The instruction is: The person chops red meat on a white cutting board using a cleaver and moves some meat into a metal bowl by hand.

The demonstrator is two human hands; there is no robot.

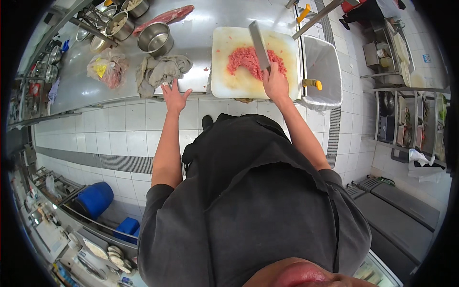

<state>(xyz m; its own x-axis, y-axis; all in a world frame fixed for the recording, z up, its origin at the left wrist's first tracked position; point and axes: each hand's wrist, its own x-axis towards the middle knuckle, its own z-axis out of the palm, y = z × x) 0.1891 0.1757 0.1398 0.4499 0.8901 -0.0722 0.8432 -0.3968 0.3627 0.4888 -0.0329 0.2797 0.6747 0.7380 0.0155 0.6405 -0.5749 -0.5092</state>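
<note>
My right hand [276, 85] is closed round the handle of a cleaver [258, 46], whose broad blade points away from me over the minced meat [242, 58]. The pink mince lies in a loose heap on a white cutting board [223, 84], with small bits scattered around it. My left hand [175, 97] is spread at the near edge of the steel table, its fingertips by a crumpled grey cloth [165, 70]. It holds nothing. Whether the fingers touch the cloth or only the table edge is hard to tell.
Behind the cloth stands a steel pot [155, 40], with a long raw meat piece [165, 20] beyond it. A plastic bag of food [108, 69] lies at left, near more pots [119, 27]. Right of the board is a lined bin [323, 71]; yellow-ended handles [312, 84] stick out beside it.
</note>
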